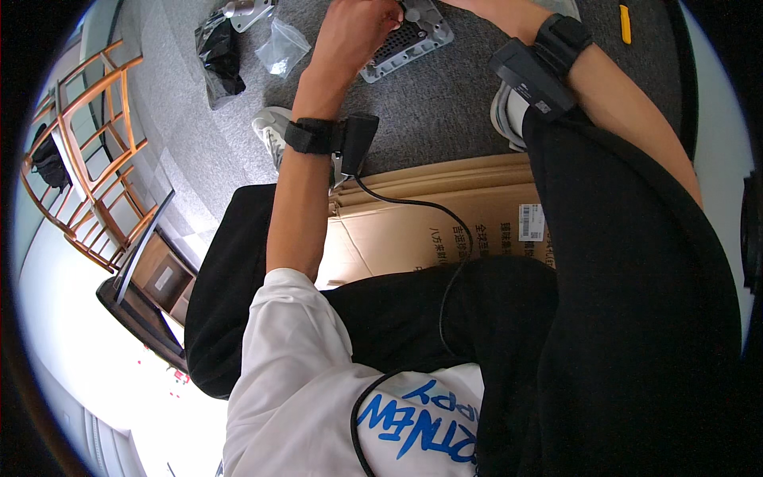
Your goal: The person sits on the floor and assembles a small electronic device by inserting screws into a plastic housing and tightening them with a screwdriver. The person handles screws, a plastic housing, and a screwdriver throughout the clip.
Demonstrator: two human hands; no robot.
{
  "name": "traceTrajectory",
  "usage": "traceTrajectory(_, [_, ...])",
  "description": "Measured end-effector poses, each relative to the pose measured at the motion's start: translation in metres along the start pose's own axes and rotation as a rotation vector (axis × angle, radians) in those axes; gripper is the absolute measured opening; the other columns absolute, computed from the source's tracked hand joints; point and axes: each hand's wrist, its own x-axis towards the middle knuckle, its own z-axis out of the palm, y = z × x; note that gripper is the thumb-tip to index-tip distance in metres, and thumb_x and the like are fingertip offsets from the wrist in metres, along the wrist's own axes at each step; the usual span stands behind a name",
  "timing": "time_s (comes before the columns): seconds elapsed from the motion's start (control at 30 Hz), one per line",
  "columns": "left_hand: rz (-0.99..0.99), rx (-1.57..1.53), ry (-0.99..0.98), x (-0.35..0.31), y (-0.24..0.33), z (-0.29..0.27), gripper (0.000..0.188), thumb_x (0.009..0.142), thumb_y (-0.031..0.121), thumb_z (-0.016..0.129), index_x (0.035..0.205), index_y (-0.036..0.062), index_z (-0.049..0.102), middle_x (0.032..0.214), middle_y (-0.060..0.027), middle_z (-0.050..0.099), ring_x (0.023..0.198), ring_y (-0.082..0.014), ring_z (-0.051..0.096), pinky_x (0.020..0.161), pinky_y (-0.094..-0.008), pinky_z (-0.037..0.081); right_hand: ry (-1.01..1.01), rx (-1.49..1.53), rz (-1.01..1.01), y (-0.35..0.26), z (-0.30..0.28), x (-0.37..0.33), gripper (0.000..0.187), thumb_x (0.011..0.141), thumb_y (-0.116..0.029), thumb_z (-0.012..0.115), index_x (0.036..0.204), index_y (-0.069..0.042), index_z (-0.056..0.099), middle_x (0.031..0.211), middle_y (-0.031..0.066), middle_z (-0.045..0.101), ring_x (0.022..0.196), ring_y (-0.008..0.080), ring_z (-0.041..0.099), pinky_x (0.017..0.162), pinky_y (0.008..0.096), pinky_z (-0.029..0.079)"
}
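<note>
At the top edge, my left hand [354, 32] is over a grey cast-metal piece [429, 41] with a dark perforated panel and holes along its rim. The fingers of that hand are curled together at the piece's upper left; what they grip, if anything, is hidden. Of my right hand [477, 6], only the part near the wrist shows, right of the metal piece, and its fingers are cut off by the picture's top edge. Each wrist wears a black strap with a small black box.
Left of the metal piece lie a clear plastic bag [284, 49], a black plastic bag [218, 60] and a silver metal part [253, 11]. A slim yellow tool [625, 24] is at far right. Flattened cardboard [405, 230] lies between my legs. A wooden chair [99, 151] stands left.
</note>
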Motion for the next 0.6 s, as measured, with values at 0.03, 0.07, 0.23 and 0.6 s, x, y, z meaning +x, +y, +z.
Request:
traceTrajectory(0.03, [0.003, -0.012, -0.010, 0.000, 0.000, 0.000, 0.006, 0.083, 0.009, 0.072, 0.088, 0.0056, 0.070, 0.093, -0.0143, 0.065, 0.092, -0.0372, 0.061, 0.083, -0.0464, 0.047, -0.001, -0.003, 0.005, 0.000, 0.000, 0.000, 0.027, 0.097, -0.022, 0.065, 0.090, 0.002, 0.075, 0.074, 0.0107, 0.072, 0.065, 0.0192, 0.067, 0.062, 0.0339, 0.051])
traceTrajectory(0.07, [0.000, -0.019, 0.007, 0.000, 0.000, 0.001, 0.007, 0.082, 0.009, 0.072, 0.087, 0.0056, 0.070, 0.092, -0.0142, 0.066, 0.091, -0.0369, 0.062, 0.084, -0.0465, 0.047, -0.002, -0.001, 0.003, 0.000, 0.000, 0.000, 0.027, 0.097, -0.022, 0.065, 0.090, 0.002, 0.075, 0.075, 0.0109, 0.072, 0.066, 0.0193, 0.067, 0.063, 0.0340, 0.051])
traceTrajectory(0.23, [-0.017, -0.027, 0.033, 0.000, 0.000, 0.005, 0.008, 0.081, 0.012, 0.072, 0.086, 0.0056, 0.069, 0.089, -0.0140, 0.066, 0.089, -0.0360, 0.064, 0.083, -0.0466, 0.047, 0.002, 0.004, -0.040, 0.001, 0.003, 0.002, 0.027, 0.096, -0.022, 0.065, 0.090, 0.002, 0.075, 0.076, 0.0118, 0.073, 0.066, 0.0200, 0.067, 0.064, 0.0345, 0.052])
traceTrajectory(0.6, [0.008, 0.097, 0.086, -0.012, 0.003, 0.002, 0.016, 0.088, 0.010, 0.073, 0.104, 0.0102, 0.077, 0.096, -0.0084, 0.072, 0.094, -0.0314, 0.067, 0.084, -0.0411, 0.053, 0.009, 0.049, 0.013, 0.006, 0.000, 0.003, 0.027, 0.096, -0.021, 0.065, 0.086, 0.002, 0.073, 0.071, 0.0084, 0.069, 0.064, 0.0164, 0.064, 0.060, 0.0325, 0.048])
